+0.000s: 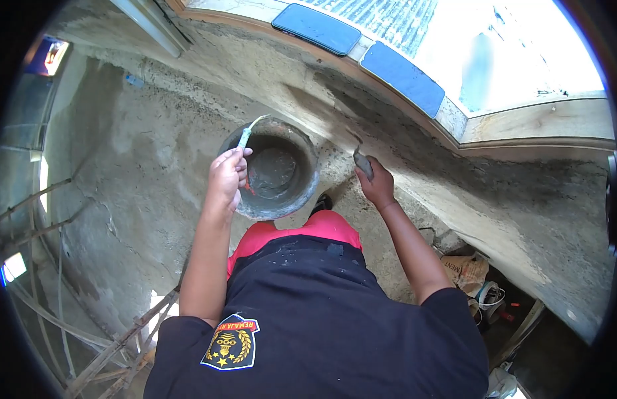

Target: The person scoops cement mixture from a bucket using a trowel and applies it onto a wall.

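In my left hand [228,176], closed above the rim of a grey bucket [309,169], is a tool with a light green handle [244,138]. A thin, pale, bent end sticks out from that handle; I cannot tell the tool's exact kind. Wet grey mortar [274,169] lies in the bottom of the bucket. Off to the bucket's right, close to the wall, my right hand [376,183] is wrapped round a dark grey lump that looks like mortar [363,163]. The palm side of this hand is hidden.
Two phones, one [316,28] beside the other [403,78], lie on the window ledge. The rough wall [415,153] runs along the right. A torn cement bag [464,271] and a small white pail [490,294] sit at lower right. Wooden poles [115,349] stand at lower left.
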Demonstrator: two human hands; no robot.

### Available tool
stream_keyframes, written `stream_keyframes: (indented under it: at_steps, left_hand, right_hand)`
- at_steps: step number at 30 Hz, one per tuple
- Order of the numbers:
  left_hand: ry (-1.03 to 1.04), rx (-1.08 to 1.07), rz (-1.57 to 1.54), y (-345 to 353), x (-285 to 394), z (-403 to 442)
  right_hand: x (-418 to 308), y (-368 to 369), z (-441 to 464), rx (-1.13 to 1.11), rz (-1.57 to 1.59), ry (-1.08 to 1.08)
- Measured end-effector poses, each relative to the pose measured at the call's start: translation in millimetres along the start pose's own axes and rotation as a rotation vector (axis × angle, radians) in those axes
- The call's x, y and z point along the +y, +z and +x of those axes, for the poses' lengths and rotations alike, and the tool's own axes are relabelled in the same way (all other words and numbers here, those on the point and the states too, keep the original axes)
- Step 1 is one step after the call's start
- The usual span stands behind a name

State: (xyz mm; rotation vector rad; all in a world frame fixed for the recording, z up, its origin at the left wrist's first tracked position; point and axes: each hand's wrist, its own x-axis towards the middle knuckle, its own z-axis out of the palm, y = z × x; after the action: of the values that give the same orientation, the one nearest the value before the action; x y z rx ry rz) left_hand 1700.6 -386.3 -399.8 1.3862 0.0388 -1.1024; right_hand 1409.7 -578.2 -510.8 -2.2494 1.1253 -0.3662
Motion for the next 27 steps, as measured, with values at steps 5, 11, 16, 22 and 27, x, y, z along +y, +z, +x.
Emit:
stream_keyframes:
  at_steps: [5,11,16,22,27]
  left_hand:
    - [0.014,0.045,0.029,-11.7,6.8,-5.1]
    - [0.034,0.132,0.04,-30.7,16.5,-11.8]
    - [0.049,0.188,0.024,-41.5,24.6,-18.3]
    - [0.044,0.208,0.032,-53.7,27.4,-21.7]
    - [0.024,0.182,0.044,-62.3,21.3,-19.7]
  right_hand:
    - [10.9,27.7,37.5,0.011,-0.045,0.007]
    - [24.9,43.5,53.3,0.025,0.033,-0.02]
    - [33.1,46.1,60.8,0.033,0.007,-0.001]
    - [33.4,45.2,61.8,0.045,-0.085,0.043]
    - [21.7,44.1,31.2,-0.081,-0.101,0.213]
